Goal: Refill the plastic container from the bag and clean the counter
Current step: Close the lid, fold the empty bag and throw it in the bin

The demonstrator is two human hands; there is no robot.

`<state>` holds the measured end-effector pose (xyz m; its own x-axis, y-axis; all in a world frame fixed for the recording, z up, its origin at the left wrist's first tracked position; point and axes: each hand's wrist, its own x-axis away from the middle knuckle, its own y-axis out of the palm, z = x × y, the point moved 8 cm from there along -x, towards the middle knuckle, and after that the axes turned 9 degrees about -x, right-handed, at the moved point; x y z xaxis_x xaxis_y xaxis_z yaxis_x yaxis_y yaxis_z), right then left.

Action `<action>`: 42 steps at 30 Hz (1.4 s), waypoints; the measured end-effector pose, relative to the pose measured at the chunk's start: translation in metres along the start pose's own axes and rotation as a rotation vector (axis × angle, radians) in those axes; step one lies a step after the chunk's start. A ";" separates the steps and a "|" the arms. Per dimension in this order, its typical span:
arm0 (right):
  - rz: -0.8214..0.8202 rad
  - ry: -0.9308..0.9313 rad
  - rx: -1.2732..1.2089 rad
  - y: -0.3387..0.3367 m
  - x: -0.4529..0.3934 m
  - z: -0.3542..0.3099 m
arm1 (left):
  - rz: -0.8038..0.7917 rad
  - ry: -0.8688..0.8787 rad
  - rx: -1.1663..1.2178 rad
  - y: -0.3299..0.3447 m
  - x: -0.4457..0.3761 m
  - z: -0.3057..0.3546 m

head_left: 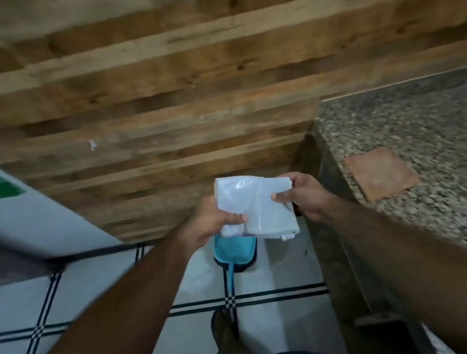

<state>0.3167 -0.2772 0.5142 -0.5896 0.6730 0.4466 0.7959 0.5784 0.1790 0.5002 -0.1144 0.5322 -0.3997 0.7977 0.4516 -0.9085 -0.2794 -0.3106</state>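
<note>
I hold a flat, crumpled white plastic bag (pixel 255 208) in both hands, in front of me and above the floor. My left hand (pixel 213 224) grips its lower left edge. My right hand (pixel 302 193) pinches its upper right corner. The speckled granite counter (pixel 420 158) lies to the right of my right arm. No plastic container is in view.
A brown square mat (pixel 382 176) lies on the counter. A blue dustpan (pixel 234 251) rests on the white tiled floor (pixel 275 275) right under the bag. A wooden plank wall (pixel 156 97) stands ahead. A white appliance (pixel 23 216) is at the left. My foot (pixel 226 335) is below.
</note>
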 end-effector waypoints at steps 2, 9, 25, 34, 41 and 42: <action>-0.025 0.021 0.113 0.039 -0.026 0.009 | 0.098 -0.045 0.005 -0.035 -0.006 -0.031; 0.119 0.148 0.304 0.133 -0.121 0.101 | 0.393 -0.181 0.035 -0.144 -0.067 -0.161; 0.274 0.779 0.391 0.161 -0.256 0.507 | 0.378 -0.397 -0.309 -0.154 -0.218 -0.462; 0.360 0.776 0.051 0.151 -0.327 0.614 | 0.425 -0.425 -0.208 -0.132 -0.273 -0.560; 0.483 0.688 0.078 0.101 -0.300 0.556 | 0.329 -0.357 -0.337 -0.124 -0.298 -0.519; 0.523 0.655 0.089 0.086 -0.293 0.544 | 0.289 -0.335 -0.362 -0.118 -0.306 -0.507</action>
<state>0.4832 -0.1735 -0.0784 0.0728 0.4763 0.8763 0.9141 0.3195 -0.2496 0.7912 -0.0547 0.0061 -0.6960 0.4870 0.5277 -0.6807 -0.2135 -0.7007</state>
